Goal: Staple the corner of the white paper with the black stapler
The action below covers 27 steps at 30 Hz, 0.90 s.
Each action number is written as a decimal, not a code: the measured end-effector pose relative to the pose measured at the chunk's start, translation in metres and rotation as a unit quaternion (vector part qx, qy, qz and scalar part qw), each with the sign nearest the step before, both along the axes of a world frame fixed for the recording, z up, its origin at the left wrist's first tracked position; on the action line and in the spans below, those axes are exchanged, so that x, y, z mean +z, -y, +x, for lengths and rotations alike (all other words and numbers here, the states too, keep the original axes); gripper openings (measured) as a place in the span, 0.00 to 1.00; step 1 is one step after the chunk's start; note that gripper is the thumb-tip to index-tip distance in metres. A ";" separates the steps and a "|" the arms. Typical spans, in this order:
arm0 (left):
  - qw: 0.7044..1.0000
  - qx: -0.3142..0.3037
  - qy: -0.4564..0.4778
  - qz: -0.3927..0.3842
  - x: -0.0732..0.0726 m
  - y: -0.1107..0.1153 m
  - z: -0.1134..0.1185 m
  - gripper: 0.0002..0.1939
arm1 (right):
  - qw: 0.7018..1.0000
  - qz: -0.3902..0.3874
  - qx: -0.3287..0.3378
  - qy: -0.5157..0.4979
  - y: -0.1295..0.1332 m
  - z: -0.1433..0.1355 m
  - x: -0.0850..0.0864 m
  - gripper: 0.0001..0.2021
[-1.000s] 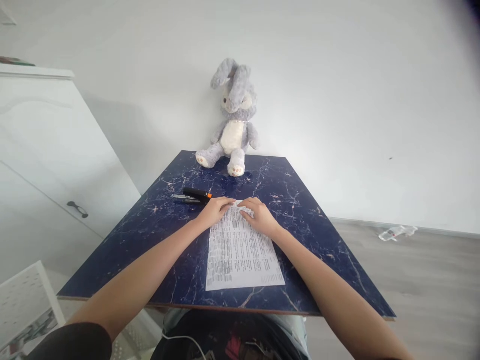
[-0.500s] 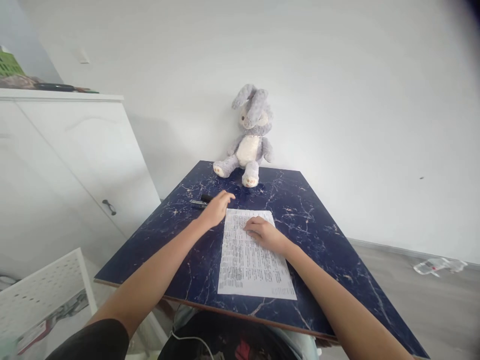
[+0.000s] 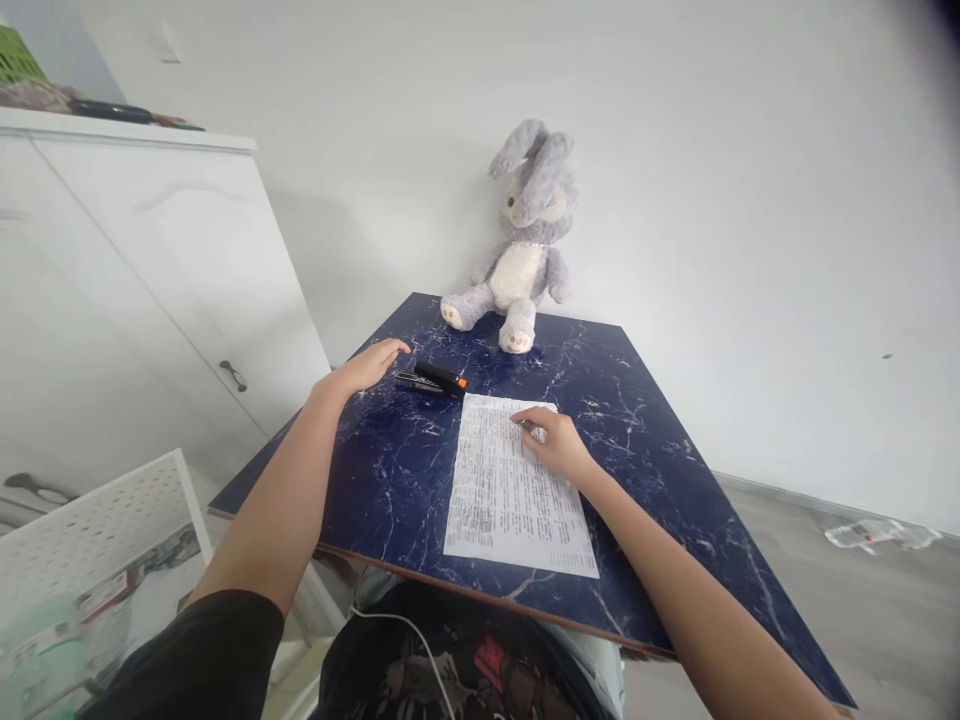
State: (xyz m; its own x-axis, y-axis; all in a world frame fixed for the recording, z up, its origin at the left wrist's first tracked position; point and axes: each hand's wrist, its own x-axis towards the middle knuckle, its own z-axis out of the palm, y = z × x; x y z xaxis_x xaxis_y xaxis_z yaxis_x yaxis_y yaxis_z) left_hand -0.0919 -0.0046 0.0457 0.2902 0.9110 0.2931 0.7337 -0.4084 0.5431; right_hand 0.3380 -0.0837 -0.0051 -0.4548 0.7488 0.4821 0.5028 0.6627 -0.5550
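A printed sheet of paper (image 3: 495,500) lies on the dark blue marbled table (image 3: 397,480). My right hand (image 3: 556,443) is over its upper right part, fingers lightly bent and a gap showing between thumb and forefinger. I see nothing clearly held there. Just beyond the sheet's upper left corner rests a black stapler (image 3: 433,376) with an orange tip at its right end. My left hand (image 3: 371,365) is to the left of the stapler, apart from it, its fingers stretched out with nothing in them.
A grey plush rabbit (image 3: 525,270) sits at the table's far edge against the wall. White cabinets (image 3: 180,260) stand on the left, with a white perforated rack (image 3: 105,530) in front. A clear plastic package (image 3: 870,533) lies on the floor at right.
My left hand has moved left, away from beside the sheet, uncovering the stapler. My right hand stays over the sheet with its fingers slightly more bent. The view has shifted a little.
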 end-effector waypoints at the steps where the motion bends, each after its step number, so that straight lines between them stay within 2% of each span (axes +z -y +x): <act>1: 1.000 -0.009 -0.004 -0.013 0.000 0.001 -0.001 0.17 | 1.000 -0.009 -0.015 -0.009 -0.001 0.001 -0.001 0.16; 5: 0.999 -0.033 -0.008 -0.042 0.002 0.000 -0.001 0.19 | 0.999 -0.026 -0.033 -0.020 -0.003 0.004 -0.002 0.15; 10: 0.999 -0.031 -0.021 -0.001 -0.001 -0.006 0.005 0.11 | 0.998 -0.036 -0.033 -0.029 -0.003 0.004 -0.001 0.15; 16: 0.997 -0.051 -0.022 -0.045 -0.004 -0.004 0.018 0.01 | 0.999 -0.031 -0.028 -0.016 -0.004 0.006 -0.001 0.15; 19: 0.997 -0.047 -0.006 -0.054 -0.006 -0.004 0.021 0.04 | 0.999 -0.029 -0.023 -0.007 -0.003 0.006 0.000 0.15; 24: 0.989 -0.062 -0.103 -0.083 -0.009 -0.007 0.017 0.12 | 0.999 -0.027 -0.018 -0.016 -0.002 0.005 0.003 0.15; 27: 0.987 -0.079 -0.110 -0.084 -0.010 -0.010 0.014 0.16 | 0.997 -0.024 -0.046 -0.061 -0.009 0.016 0.007 0.13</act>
State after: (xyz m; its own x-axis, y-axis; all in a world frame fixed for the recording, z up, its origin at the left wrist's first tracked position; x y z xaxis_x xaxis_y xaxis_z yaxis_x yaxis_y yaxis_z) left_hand -0.0778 0.0057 0.0354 0.4724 0.8796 0.0556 0.7760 -0.4450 0.4469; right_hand 0.3540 -0.0742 0.0016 -0.3235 0.8083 0.4919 0.4878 0.5879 -0.6453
